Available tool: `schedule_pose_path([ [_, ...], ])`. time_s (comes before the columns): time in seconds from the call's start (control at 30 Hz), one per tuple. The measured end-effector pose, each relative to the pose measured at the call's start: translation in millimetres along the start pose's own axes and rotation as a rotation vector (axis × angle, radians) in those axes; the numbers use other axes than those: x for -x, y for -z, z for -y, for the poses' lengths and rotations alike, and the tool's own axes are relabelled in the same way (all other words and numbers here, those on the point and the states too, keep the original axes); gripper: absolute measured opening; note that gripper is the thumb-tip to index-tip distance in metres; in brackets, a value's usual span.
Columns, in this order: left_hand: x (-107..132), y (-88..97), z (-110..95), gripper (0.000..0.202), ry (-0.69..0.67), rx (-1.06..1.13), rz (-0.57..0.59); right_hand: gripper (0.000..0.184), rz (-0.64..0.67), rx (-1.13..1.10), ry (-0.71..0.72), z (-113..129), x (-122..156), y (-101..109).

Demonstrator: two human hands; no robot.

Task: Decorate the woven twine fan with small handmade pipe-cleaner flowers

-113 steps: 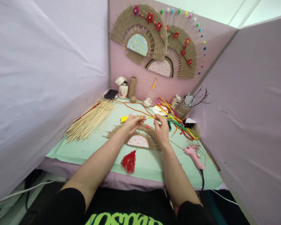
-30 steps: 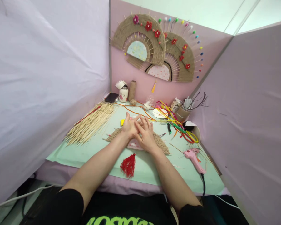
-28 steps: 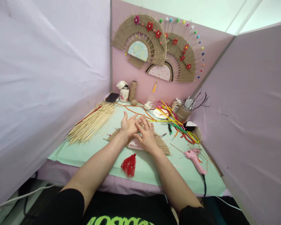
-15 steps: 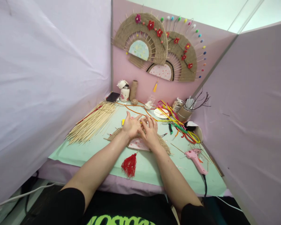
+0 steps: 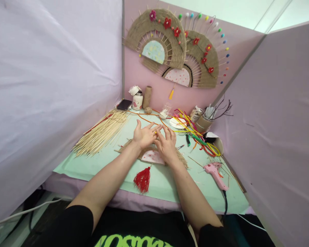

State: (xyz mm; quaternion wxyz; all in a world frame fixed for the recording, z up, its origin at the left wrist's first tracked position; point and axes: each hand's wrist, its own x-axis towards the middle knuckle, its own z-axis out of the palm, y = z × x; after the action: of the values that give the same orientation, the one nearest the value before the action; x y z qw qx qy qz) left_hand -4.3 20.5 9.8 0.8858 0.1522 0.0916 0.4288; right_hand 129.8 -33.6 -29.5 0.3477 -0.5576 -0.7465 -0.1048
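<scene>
My left hand [image 5: 145, 135] is open with the palm up, fingers stretched to the right. A small yellow ball-like bit [image 5: 156, 132] sits at its fingers, where fingertips of my right hand [image 5: 167, 141] touch it. The right fingers are loosely bent and apart, palm down. Beneath both hands lies a half-round fan of twine and sticks [image 5: 181, 158], partly hidden by them. Its pink dotted centre [image 5: 151, 156] shows between my forearms. Below hangs a red tassel [image 5: 142, 179], lying flat on the table.
Thin sticks [image 5: 100, 135] lie in a bundle at left, near a phone [image 5: 124, 105]. A pink glue gun [image 5: 216, 175] rests at right. Behind it are pliers [image 5: 187, 140] and coloured pipe cleaners [image 5: 193, 128]. Finished fans [image 5: 157, 37] hang on the back wall.
My hands have drawn slightly apart, and the small yellow bit between them shows more clearly. The left hand has shifted a little left. The view has tilted down slightly.
</scene>
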Motion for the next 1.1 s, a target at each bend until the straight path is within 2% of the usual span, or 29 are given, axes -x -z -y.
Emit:
schedule_pose_path([
  [0.1, 0.3, -0.6, 0.2, 0.075, 0.041, -0.005, 0.017, 0.050, 0.007, -0.019, 0.002, -0.5, -0.4, 0.0],
  [0.2, 0.5, -0.4, 0.0, 0.076, 0.015, 0.007, 0.003, 0.048, 0.025, -0.026, 0.037, -0.7, -0.4, -0.1],
  [0.33, 0.6, 0.1, -0.6, 0.081, 0.015, 0.005, 0.014, 0.048, 0.004, -0.018, -0.032, 0.0, -0.4, -0.2],
  [0.47, 0.1, 1.7, -1.6, 0.081, 0.031, -0.014, 0.020, 0.046, 0.032, -0.032, 0.014, 0.0, -0.4, 0.8],
  [0.6, -0.8, 3.7, -1.5, 0.081, 0.034, -0.021, 0.046, 0.036, -0.077, -0.075, -0.046, -4.5, -3.5, 0.5],
  [0.77, -1.3, 3.4, 4.0, 0.083, 0.048, -0.045, 0.056, 0.025, -0.207, -0.209, -0.052, -6.7, -7.8, -0.1],
  [0.9, -2.9, 4.5, 3.7, 0.078, 0.018, -0.113, -0.012, 0.022, -0.256, -0.256, -0.135, -18.3, -8.8, 4.9],
  [0.97, -5.3, 6.6, 1.3, 0.073, -0.033, -0.131, -0.078, 0.022, -0.226, -0.265, -0.197, -30.2, -8.6, 7.6],
  [1.1, -10.3, 11.2, -3.7, 0.064, -0.116, -0.116, -0.177, 0.023, -0.052, -0.280, -0.299, -51.4, -6.8, 5.6],
])
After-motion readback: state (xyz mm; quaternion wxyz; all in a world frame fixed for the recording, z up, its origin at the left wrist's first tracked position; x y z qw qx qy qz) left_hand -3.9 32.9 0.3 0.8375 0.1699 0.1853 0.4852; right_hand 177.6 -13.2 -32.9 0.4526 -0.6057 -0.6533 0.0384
